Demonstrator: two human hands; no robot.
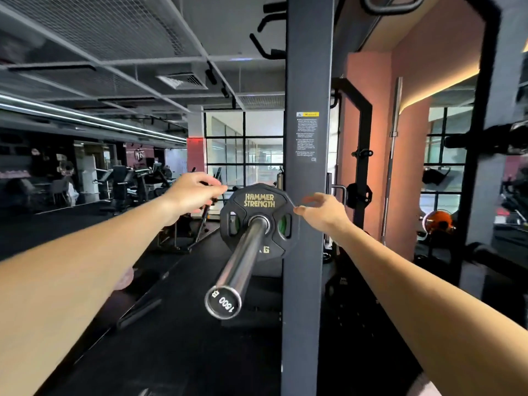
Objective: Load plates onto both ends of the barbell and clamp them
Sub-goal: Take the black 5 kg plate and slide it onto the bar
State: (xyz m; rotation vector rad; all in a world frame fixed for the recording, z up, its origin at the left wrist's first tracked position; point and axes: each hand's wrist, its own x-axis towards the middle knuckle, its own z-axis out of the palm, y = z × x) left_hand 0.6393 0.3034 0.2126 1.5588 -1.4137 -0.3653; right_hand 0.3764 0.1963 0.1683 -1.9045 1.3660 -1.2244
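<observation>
One plate (258, 221) on the barbell (241, 261); two hands beside it.

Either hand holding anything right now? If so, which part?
Nothing held. Left hand and right hand sit open beside the plate rim, on the barbell sleeve.

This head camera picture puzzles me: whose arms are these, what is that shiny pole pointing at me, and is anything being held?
No machine here: a person wears a camera on the head, so you see their own two arms reaching forward in a gym. The shiny pole is the barbell seen end-on, resting in a dark rack. One black plate marked Hammer Strength already sits on the bar. The left hand and the right hand are at the plate's upper edges with loose fingers, gripping nothing. I see no clamp on the bar yet.
</observation>
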